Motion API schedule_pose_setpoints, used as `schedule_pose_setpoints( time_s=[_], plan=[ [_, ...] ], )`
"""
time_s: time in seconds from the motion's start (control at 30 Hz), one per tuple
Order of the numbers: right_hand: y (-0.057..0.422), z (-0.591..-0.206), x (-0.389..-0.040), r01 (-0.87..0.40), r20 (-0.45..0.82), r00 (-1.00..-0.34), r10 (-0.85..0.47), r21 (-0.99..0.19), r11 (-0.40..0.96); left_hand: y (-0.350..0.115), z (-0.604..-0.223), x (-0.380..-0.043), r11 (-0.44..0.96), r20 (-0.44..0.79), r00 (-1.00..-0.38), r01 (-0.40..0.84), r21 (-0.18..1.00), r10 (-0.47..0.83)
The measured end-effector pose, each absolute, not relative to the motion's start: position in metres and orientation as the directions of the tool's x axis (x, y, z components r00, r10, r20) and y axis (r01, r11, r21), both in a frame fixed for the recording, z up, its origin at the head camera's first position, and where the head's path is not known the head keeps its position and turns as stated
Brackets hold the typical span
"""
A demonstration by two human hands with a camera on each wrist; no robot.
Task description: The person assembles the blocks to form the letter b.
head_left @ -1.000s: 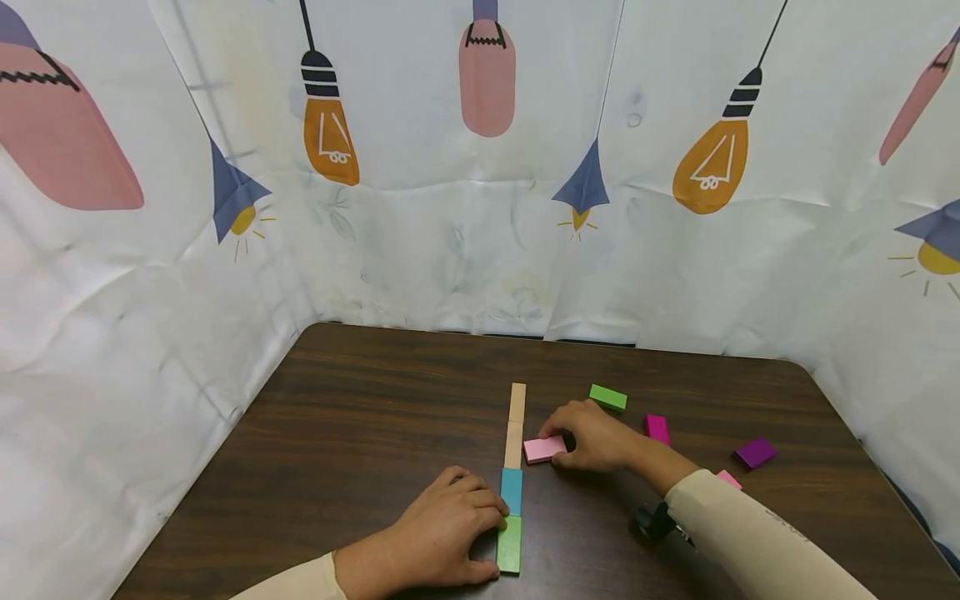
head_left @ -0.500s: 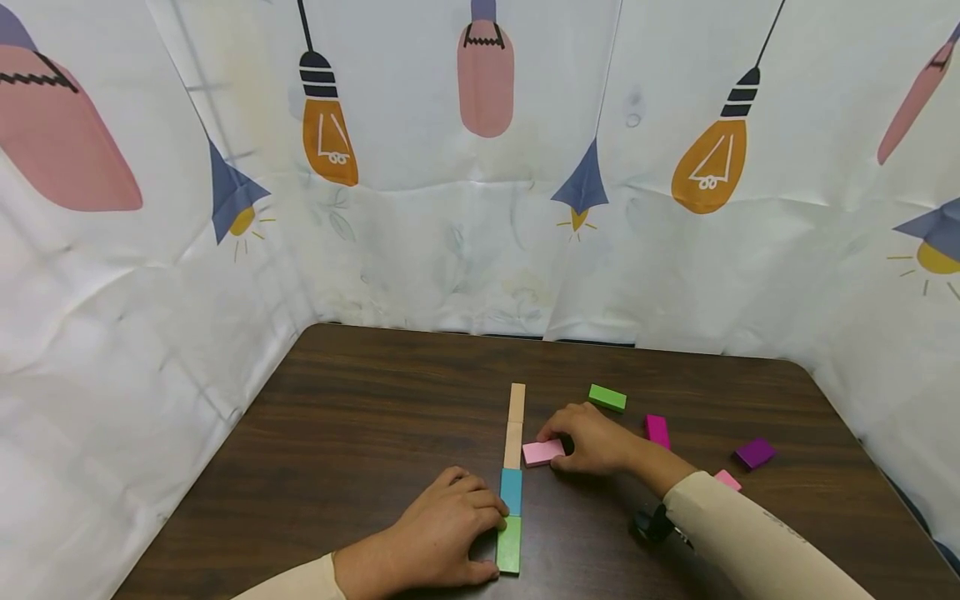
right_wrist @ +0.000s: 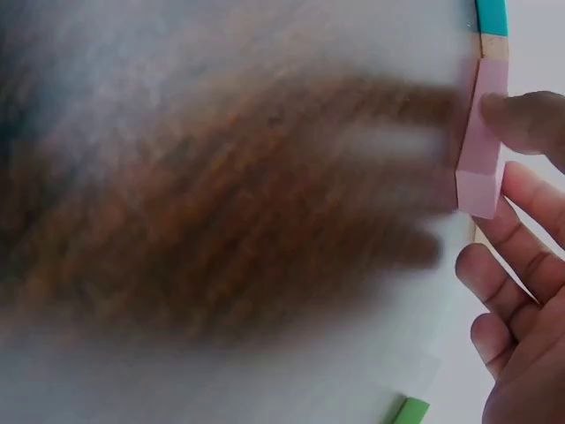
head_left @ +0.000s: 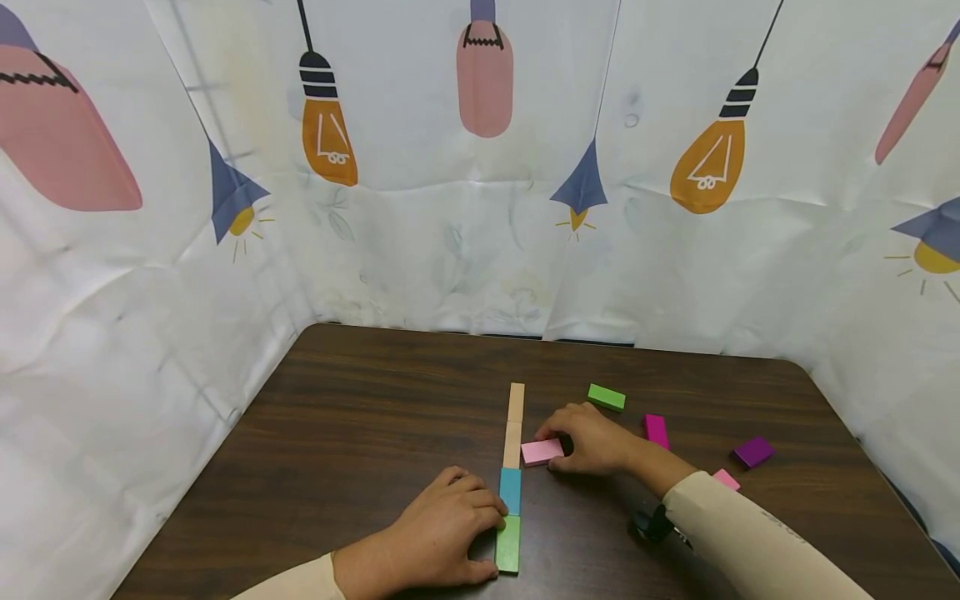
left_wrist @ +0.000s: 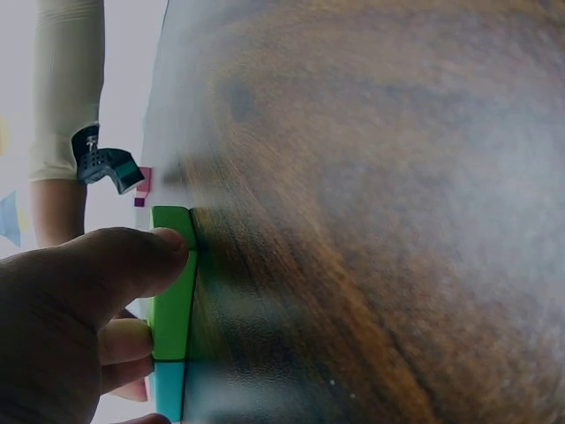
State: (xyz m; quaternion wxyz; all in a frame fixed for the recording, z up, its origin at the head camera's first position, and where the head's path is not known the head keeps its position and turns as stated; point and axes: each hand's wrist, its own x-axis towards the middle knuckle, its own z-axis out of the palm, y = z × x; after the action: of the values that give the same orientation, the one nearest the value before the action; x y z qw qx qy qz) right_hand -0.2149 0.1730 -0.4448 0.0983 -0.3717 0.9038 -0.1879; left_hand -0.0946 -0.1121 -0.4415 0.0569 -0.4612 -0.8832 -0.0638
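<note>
4 blocks (head_left: 510,490) lie end to end. Your left hand (head_left: 444,531) grips the near green block (head_left: 509,552), likely bracing all 4; your right hand (head_left: 589,438) pinches the pink block (head_left: 540,452) just beside the near tan block (head_left: 512,444), likely to control its angle.

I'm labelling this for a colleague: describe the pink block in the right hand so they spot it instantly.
On the brown table, find the row of four blocks. Just right of its beige pair, the right hand pinches a pale pink block crosswise to the row. Unlike the deeper pink block near the right sleeve, it is held.
</note>
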Motion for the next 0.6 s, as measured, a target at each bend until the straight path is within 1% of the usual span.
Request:
schedule_pose_setpoints(
  time_s=[0.17, 0.3, 0.6],
  plan=[
    [0.18, -0.438, -0.216, -0.602, -0.012, -0.74, -0.672, -0.433, 0.671, -0.112, -0.442, -0.094, 0.567, 0.165, -0.567, 0.822, 0.057, 0.807],
    [0.19, -0.432, -0.219, -0.589, 0.019, -0.766, -0.643, -0.422, 0.689, -0.112, -0.442, -0.094, 0.565, 0.175, -0.564, 0.824, 0.045, 0.807],
    [0.215, -0.424, -0.229, -0.496, 0.002, -0.835, -0.55, -0.435, 0.751, -0.112, -0.443, -0.094, 0.564, 0.182, -0.561, 0.825, 0.038, 0.807]
  ],
)
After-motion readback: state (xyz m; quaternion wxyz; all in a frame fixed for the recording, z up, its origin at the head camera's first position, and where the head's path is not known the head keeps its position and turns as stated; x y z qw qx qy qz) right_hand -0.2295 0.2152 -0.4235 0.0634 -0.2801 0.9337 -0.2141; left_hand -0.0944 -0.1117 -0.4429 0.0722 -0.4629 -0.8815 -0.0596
